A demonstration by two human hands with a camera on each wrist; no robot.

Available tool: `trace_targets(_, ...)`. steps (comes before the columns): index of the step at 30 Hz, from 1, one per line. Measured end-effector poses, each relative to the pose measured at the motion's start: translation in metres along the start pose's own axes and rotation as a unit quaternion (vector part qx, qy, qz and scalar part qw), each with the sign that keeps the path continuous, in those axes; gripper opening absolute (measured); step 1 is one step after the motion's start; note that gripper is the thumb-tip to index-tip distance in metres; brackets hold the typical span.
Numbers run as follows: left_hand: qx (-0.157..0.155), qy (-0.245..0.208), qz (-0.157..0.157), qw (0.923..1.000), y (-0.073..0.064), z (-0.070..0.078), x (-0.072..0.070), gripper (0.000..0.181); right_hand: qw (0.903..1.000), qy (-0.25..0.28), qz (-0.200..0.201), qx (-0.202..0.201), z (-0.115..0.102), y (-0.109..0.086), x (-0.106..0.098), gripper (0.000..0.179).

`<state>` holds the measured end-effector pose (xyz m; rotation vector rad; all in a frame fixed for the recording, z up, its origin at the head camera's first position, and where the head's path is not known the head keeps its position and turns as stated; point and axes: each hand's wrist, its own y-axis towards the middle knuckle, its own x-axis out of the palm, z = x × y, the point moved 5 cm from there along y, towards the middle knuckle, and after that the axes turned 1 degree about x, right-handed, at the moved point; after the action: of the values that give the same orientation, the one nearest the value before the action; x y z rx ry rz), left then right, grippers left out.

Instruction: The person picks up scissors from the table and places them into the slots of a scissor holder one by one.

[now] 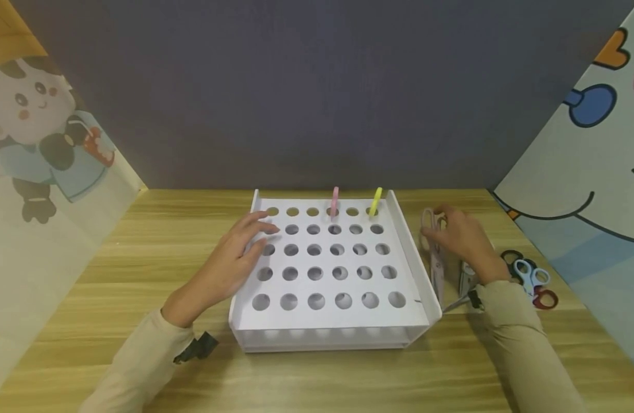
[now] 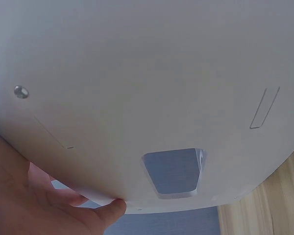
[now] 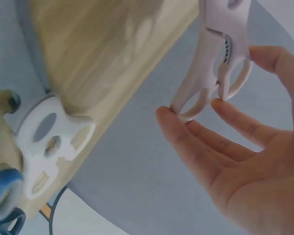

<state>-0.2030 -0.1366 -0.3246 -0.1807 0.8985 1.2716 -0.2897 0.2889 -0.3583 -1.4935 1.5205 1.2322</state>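
Note:
A white rack (image 1: 327,287) with rows of round holes stands on the table. My left hand (image 1: 239,252) rests over its left edge, fingers spread loosely above the holes. In the left wrist view, that hand (image 2: 63,205) lies along the edge of the rack's side panel (image 2: 112,122). To the right of the rack, my right hand (image 1: 461,235) holds pale pink scissors (image 1: 437,269) by the handles, blades toward me. The right wrist view shows thumb and fingertips of the hand (image 3: 255,152) pinching the handle loops of these scissors (image 3: 206,63).
A pink handle (image 1: 334,201) and a yellow handle (image 1: 376,202) stick up from the rack's back row. Right of my right wrist lie light blue scissors (image 1: 528,275) and red-handled scissors (image 1: 546,298). White-handled scissors (image 3: 51,137) appear in the right wrist view. Walls enclose the table.

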Motion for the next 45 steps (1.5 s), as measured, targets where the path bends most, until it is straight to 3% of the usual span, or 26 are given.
trace_targets(11, -0.007, -0.002, -0.006, 1.0000, 0.000, 0.001, 0.002, 0.026, 0.9973, 0.003, 0.063, -0.038, -0.010, -0.004, -0.014, 0.058)
trace_targets(21, -0.003, -0.002, -0.005, 1.0000, -0.001, 0.002, 0.000, 0.025, 0.9935, 0.009, 0.098, -0.058, -0.019, -0.008, -0.026, 0.059)
trace_targets(37, -0.002, 0.005, -0.001, 1.0000, -0.002, 0.003, -0.002, 0.025, 0.9897, 0.009, 0.113, -0.088, -0.029, -0.011, -0.036, 0.052)
trace_targets(45, -0.006, 0.005, -0.004, 1.0000, -0.002, 0.002, -0.001, 0.025, 0.9904, 0.036, 0.101, -0.088, -0.034, -0.013, -0.040, 0.047)
